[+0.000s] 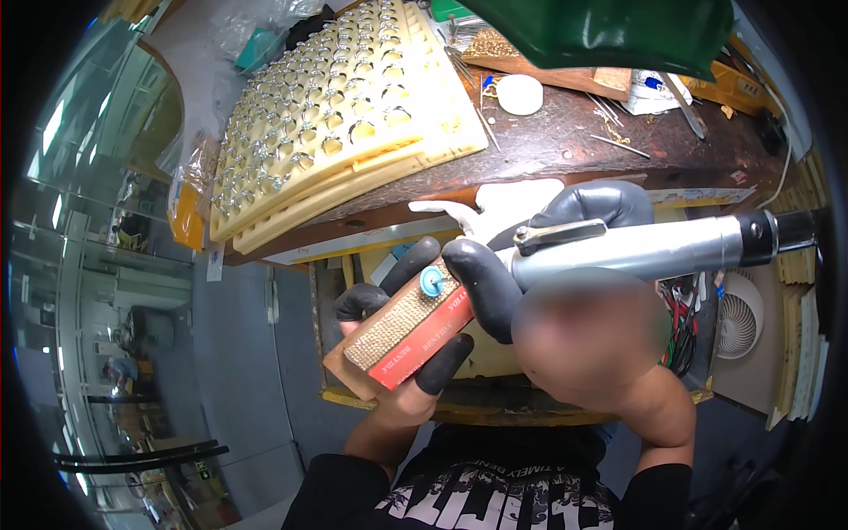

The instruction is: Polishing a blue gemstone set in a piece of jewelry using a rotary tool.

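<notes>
In my left hand [409, 402] is a small rectangular block [399, 334] with a grainy tan face, a red printed side and a brown backing. Black covers sheathe the fingers that grip its edges. My right hand [488, 296], also with black-covered fingers, is wrapped round a silver rotary handpiece [636, 250] with a lever on its side. A small blue disc [432, 282] at the handpiece's tip meets the grainy face near the block's upper end. A blurred patch hides part of my right hand and wrist.
A cream tray [353, 159] with rows of silver rings covers the bench's left. On the dark bench [565, 146] lie a round white piece [519, 94], thin metal tools and a wooden box [548, 75]. A green shade [618, 40] overhangs it. Below sits an open drawer [495, 411].
</notes>
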Motion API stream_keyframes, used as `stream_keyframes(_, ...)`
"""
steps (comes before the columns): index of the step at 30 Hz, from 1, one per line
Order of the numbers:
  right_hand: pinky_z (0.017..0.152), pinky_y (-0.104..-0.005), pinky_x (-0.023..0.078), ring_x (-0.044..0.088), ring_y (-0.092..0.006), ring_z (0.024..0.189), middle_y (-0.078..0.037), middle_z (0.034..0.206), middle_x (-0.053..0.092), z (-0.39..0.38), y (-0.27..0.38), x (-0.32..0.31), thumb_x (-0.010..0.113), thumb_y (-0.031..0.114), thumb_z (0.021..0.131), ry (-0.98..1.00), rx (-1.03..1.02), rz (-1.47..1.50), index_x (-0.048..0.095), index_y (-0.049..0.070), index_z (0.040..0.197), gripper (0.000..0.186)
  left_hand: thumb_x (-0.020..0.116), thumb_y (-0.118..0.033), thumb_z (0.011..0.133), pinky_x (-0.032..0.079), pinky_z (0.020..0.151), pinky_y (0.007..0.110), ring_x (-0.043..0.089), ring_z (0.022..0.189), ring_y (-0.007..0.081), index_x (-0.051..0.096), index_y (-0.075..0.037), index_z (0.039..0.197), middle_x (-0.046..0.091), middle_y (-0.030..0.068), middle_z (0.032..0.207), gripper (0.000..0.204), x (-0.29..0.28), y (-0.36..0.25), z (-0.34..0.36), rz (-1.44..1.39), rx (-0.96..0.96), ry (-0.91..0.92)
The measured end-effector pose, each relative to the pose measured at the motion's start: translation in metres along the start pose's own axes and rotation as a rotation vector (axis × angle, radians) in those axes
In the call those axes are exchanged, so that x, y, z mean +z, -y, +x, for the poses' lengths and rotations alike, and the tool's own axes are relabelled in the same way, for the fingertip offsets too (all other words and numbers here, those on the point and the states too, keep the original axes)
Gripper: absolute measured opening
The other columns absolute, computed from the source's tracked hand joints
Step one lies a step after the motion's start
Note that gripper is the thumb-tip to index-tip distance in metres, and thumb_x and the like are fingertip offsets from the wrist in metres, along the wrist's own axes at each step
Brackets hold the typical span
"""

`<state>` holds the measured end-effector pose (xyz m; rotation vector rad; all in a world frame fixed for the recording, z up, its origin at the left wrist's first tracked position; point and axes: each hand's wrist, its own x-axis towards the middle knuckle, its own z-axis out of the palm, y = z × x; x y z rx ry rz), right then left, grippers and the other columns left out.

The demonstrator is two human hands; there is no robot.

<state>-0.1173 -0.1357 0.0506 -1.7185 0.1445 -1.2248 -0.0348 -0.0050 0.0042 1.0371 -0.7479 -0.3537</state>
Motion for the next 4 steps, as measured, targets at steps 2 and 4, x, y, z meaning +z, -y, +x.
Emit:
stream_keyframes(2,0.060,-0.0198,0.045,0.058,-0.0087,0.066,-0.005,0.078,0.060,-0.0006,-0.0014,-0.0003,0.075,-0.001,0.076,0.027,-0.005,-0.019,0.060,-0.006,0.083,0.017,0.075,-0.012,0.067,0.035,0.105,0.043,0.051,0.117,0.0264,0.040,-0.005,0.114,0.051,0.0176,0.123,0.059,0.0009,0.0024,-0.0008,-0.006,0.023,-0.070)
stream_keyframes(4,0.060,-0.0197,0.046,0.059,-0.0087,0.066,-0.005,0.077,0.061,-0.0010,-0.0031,-0.0011,0.075,-0.002,0.076,0.052,-0.009,-0.040,0.061,-0.006,0.085,0.017,0.075,-0.013,0.067,0.036,0.105,0.041,0.053,0.115,0.0269,0.040,-0.005,0.114,0.052,0.0190,0.123,0.060,0.0016,0.0033,0.0020,-0.040,0.061,-0.031)
